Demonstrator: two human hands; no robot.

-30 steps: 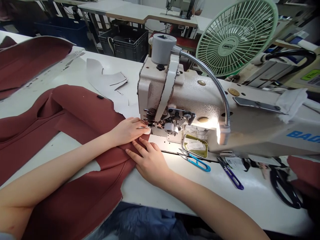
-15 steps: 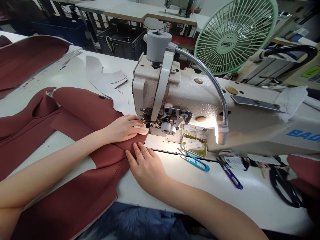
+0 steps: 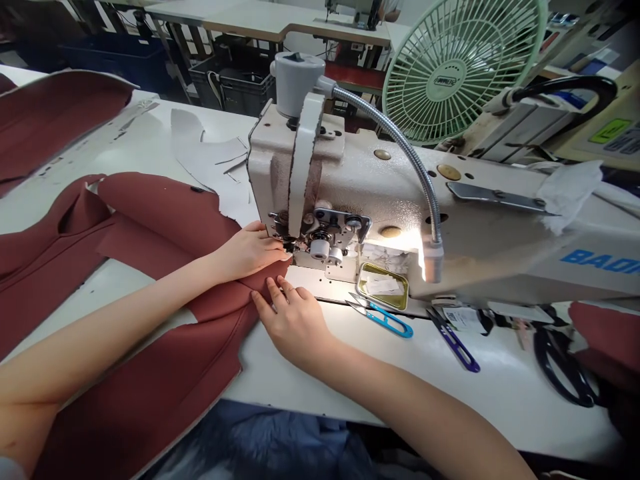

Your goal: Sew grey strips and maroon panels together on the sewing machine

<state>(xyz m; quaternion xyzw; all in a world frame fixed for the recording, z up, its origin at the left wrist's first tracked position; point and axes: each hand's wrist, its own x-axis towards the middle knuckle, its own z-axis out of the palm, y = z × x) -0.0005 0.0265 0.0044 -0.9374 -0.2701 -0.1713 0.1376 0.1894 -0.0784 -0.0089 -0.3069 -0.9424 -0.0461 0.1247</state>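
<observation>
Dark red fabric (image 3: 165,233) lies in a seamed, folded piece across the table, its right edge under the head of a sewing machine (image 3: 300,160). My left hand (image 3: 250,253) is close to the needle area, fingers drawn together at the fabric's edge. A tiny white bit (image 3: 287,256) shows at those fingertips; most of it is hidden. My right hand (image 3: 295,320) rests palm down nearer to me, its spread fingertips on the fabric and nothing gripped. The needle itself is hard to make out.
Right of my hands are a tray of white slips (image 3: 384,287), blue thread snips (image 3: 385,320), purple snips (image 3: 456,343) and black-handled scissors (image 3: 563,367). A lit lamp (image 3: 433,260) hangs over the machine bed. Behind stands a green fan (image 3: 465,73); white pattern pieces (image 3: 200,153) lie left.
The view has shifted slightly, so the machine appears further left. At my left fingertips less of the white piece shows than before. Both hands stay on the fabric.
</observation>
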